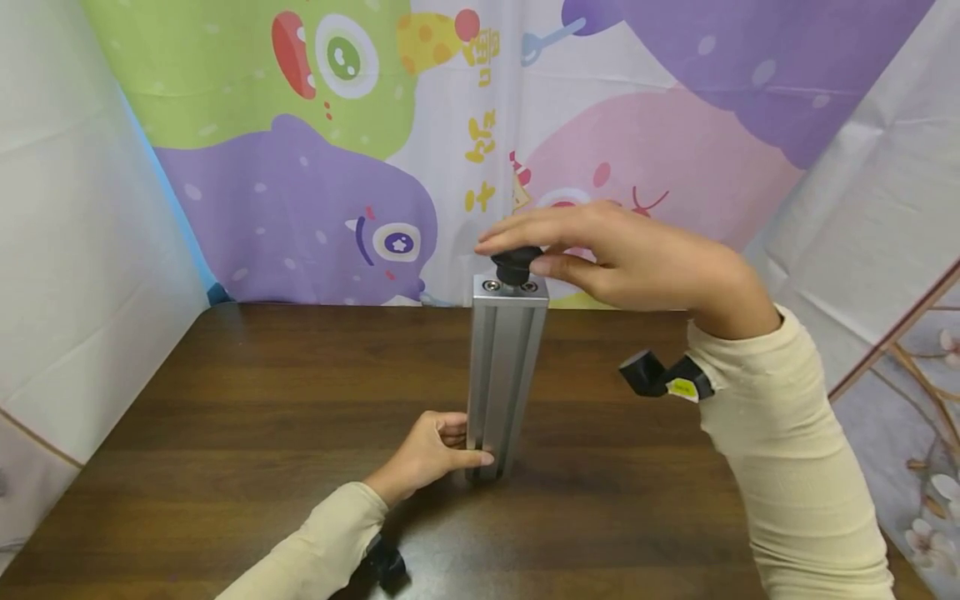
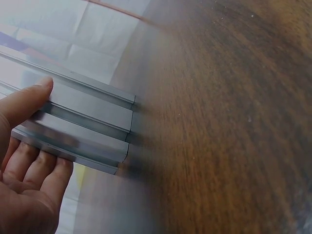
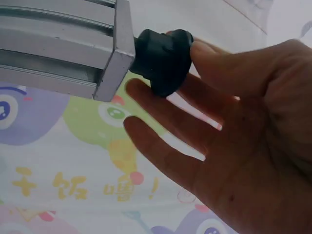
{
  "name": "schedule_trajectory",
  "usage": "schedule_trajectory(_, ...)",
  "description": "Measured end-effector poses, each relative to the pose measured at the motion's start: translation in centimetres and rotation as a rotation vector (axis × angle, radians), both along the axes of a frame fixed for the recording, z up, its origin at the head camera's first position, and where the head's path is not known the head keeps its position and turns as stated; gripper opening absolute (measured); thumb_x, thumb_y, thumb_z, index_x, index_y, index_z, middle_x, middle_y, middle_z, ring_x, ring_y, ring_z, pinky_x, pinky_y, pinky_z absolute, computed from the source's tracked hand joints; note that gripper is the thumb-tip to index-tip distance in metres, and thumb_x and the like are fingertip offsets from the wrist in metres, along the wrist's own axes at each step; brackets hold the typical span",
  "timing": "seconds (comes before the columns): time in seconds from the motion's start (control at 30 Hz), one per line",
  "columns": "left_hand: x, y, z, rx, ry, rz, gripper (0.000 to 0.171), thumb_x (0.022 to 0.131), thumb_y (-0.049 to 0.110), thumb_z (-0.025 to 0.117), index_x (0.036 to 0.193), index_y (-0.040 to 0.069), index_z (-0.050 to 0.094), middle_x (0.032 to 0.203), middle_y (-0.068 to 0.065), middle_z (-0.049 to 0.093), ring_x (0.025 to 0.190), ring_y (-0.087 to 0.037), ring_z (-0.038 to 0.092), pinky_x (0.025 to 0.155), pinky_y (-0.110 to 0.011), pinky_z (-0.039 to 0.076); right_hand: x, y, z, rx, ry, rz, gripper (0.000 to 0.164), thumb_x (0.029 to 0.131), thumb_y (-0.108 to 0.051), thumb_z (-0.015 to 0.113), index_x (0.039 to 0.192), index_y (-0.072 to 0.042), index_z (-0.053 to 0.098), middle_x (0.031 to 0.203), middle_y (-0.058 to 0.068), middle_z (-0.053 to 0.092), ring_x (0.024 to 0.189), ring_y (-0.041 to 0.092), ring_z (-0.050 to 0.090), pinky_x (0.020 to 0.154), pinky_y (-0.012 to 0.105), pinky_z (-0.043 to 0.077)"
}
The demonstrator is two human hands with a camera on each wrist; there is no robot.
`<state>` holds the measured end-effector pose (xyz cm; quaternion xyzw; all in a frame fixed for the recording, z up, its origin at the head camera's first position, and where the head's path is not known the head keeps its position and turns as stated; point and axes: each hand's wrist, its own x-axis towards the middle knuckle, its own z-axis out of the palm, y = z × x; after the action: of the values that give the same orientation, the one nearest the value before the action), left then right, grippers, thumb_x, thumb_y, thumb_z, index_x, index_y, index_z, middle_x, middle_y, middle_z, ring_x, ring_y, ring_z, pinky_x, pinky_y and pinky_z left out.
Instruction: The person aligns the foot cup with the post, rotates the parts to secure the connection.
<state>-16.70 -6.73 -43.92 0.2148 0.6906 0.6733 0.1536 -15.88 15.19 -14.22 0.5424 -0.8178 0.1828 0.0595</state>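
An aluminium extrusion profile [image 1: 504, 375], silver with long slots, stands upright on the table. My left hand [image 1: 427, 457] grips it near its foot, thumb [image 2: 38, 97] across one slotted face and the other fingers [image 2: 48, 170] along another side. On top, an end plate [image 3: 117, 53] carries two screws and a black knob [image 1: 516, 267] in the middle. At the knob's rim, my right hand [image 1: 607, 257] pinches it between thumb and forefinger. The remaining fingers of that hand spread past the knob in the right wrist view.
The brown wooden table [image 1: 262, 433] reaches back to a cartoon-printed curtain [image 1: 300, 200]. White sheeting [image 1: 67, 208] hangs at the left, and a flower-printed panel [image 1: 915, 450] stands at the right. Black camera mounts [image 1: 663, 377] sit on both wrists over cream sleeves.
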Motion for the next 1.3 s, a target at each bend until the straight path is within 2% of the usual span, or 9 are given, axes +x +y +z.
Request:
schedule_trajectory(0.07, 0.0, 0.0, 0.0, 0.001, -0.002, -0.002, 0.043, 0.077, 0.0, 0.078, 0.115, -0.011, 0.063, 0.1, -0.023, 0.07, 0.09, -0.022, 0.07, 0.08, -0.026, 0.056, 0.2, -0.5, 0.0, -0.008, 0.016, -0.071, 0.032, 0.096, -0.005, 0.055, 0.128, -0.004, 0.059, 0.13, 0.005, 0.061, 0.123, 0.02, 0.052, 0.103, 0.036, 0.042)
schedule_trajectory(0.17, 0.1, 0.0, 0.0, -0.004, -0.001, -0.003, 0.042, 0.077, 0.001, 0.078, 0.114, -0.011, 0.063, 0.099, -0.022, 0.07, 0.09, -0.022, 0.07, 0.08, -0.027, 0.056, 0.8, -1.8, -0.3, -0.036, 0.105, -0.32, 0.027, 0.093, -0.025, 0.065, 0.109, -0.004, 0.068, 0.101, 0.006, 0.07, 0.093, 0.019, 0.063, 0.082, 0.034, 0.05)
schedule_trajectory(0.33, -0.1, 0.0, 0.0, -0.02, -0.003, 0.004, 0.041, 0.077, 0.002, 0.079, 0.113, -0.009, 0.064, 0.098, -0.021, 0.071, 0.09, -0.022, 0.07, 0.08, -0.027, 0.056, 1.8, -4.5, -1.3, -0.06, 0.325, -0.761, 0.053, 0.081, -0.06, 0.066, 0.067, -0.01, 0.052, 0.058, 0.0, 0.044, 0.053, 0.019, 0.041, 0.044, 0.032, 0.035)
schedule_trajectory(0.57, 0.0, 0.1, 0.1, -0.016, 0.004, 0.005, 0.042, 0.076, 0.001, 0.079, 0.114, -0.01, 0.064, 0.099, -0.021, 0.071, 0.089, -0.021, 0.07, 0.08, -0.027, 0.056, 2.2, -5.3, -1.8, -0.076, 0.366, -0.901, 0.058, 0.08, -0.066, 0.062, 0.064, -0.011, 0.047, 0.058, 0.002, 0.042, 0.052, 0.023, 0.039, 0.039, 0.034, 0.032)
schedule_trajectory(0.87, 0.0, 0.1, 0.0, -0.01, -0.006, 0.0, 0.042, 0.077, 0.001, 0.078, 0.114, -0.01, 0.064, 0.099, -0.021, 0.071, 0.09, -0.023, 0.07, 0.08, -0.027, 0.056, 2.1, -4.1, -1.3, -0.037, 0.251, -0.815, 0.058, 0.084, -0.068, 0.057, 0.084, -0.009, 0.06, 0.072, 0.004, 0.06, 0.063, 0.025, 0.055, 0.058, 0.04, 0.045)
schedule_trajectory(1.0, 0.0, 0.0, 0.0, -0.007, -0.017, 0.002, 0.041, 0.077, 0.0, 0.078, 0.114, -0.01, 0.063, 0.099, -0.022, 0.07, 0.091, -0.023, 0.07, 0.08, -0.027, 0.056, 1.7, -2.4, -0.7, 0.011, 0.093, -0.586, 0.045, 0.091, -0.05, 0.059, 0.112, -0.011, 0.063, 0.099, 0.003, 0.068, 0.087, 0.019, 0.062, 0.079, 0.038, 0.049)
schedule_trajectory(1.1, -0.1, 0.0, -0.1, -0.01, -0.02, 0.005, 0.04, 0.077, 0.0, 0.078, 0.113, -0.01, 0.064, 0.099, -0.022, 0.071, 0.09, -0.023, 0.07, 0.08, -0.027, 0.056, 1.4, -1.2, -0.3, 0.061, 0.014, -0.332, 0.048, 0.095, -0.028, 0.061, 0.137, -0.009, 0.049, 0.132, 0.005, 0.058, 0.119, 0.02, 0.054, 0.101, 0.039, 0.042)
schedule_trajectory(1.2, -0.1, 0.0, -0.1, -0.014, -0.016, 0.006, 0.041, 0.077, 0.001, 0.078, 0.114, -0.01, 0.064, 0.098, -0.021, 0.071, 0.09, -0.022, 0.07, 0.08, -0.027, 0.056, 1.0, -0.4, -0.2, 0.102, 0.005, -0.138, 0.055, 0.095, -0.006, 0.057, 0.147, -0.01, 0.038, 0.151, 0.004, 0.039, 0.139, 0.023, 0.033, 0.114, 0.042, 0.027)
schedule_trajectory(1.3, -0.1, 0.1, -0.2, -0.017, -0.011, 0.005, 0.041, 0.077, 0.001, 0.079, 0.114, -0.009, 0.064, 0.098, -0.021, 0.071, 0.09, -0.022, 0.07, 0.08, -0.027, 0.056, 0.6, -0.1, 0.0, 0.116, 0.027, -0.058, 0.058, 0.094, 0.006, 0.051, 0.147, -0.013, 0.038, 0.154, 0.003, 0.034, 0.141, 0.024, 0.029, 0.114, 0.044, 0.026)
